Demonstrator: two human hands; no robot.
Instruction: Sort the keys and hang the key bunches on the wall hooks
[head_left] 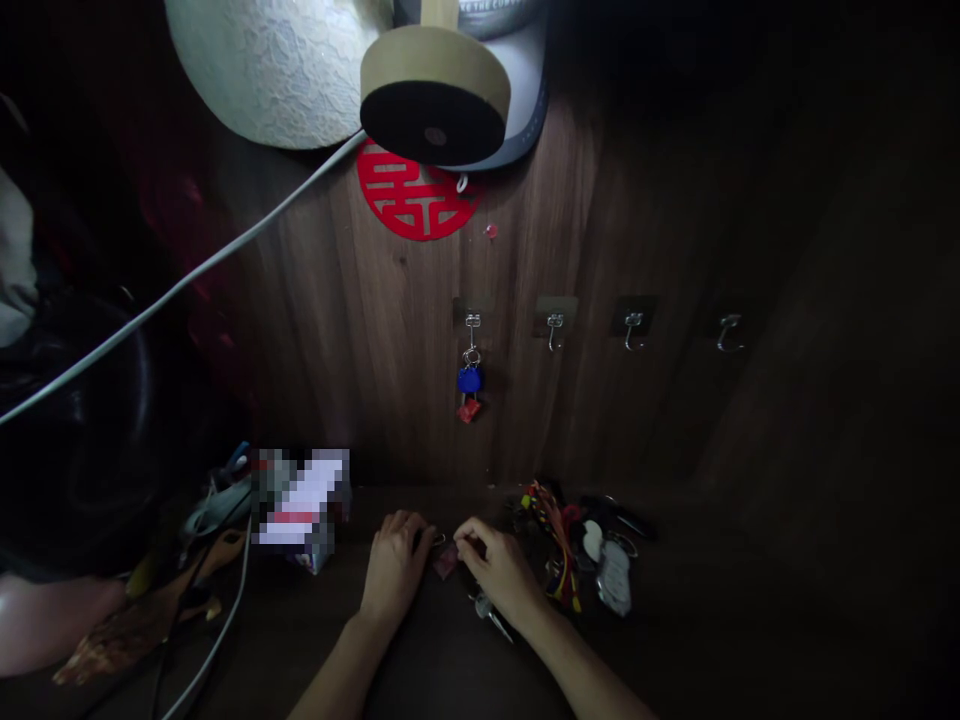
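My left hand (pixel 397 562) rests low over the dark surface with its fingers curled together; what is in them is hidden. My right hand (pixel 496 568) is closed in a pinch, thumb against fingers, and I cannot make out what it grips. In the gap between both hands lie a small metal clasp (pixel 439 540), close to my left thumb, and a small reddish pendant (pixel 446 562). Silver keys (pixel 493 612) stick out beneath my right wrist. Right of that hand is a pile of keys and colourful cords (pixel 555 545), with a grey key fob (pixel 615 578).
Metal hooks (pixel 556 330) line the wooden panel. The leftmost holds a keyring with a blue tag (pixel 469 380) and a red piece. Above hang a red paper cutout (pixel 420 200), caps (pixel 277 70) and a round lamp (pixel 435 95). A blurred box (pixel 307 510) stands left.
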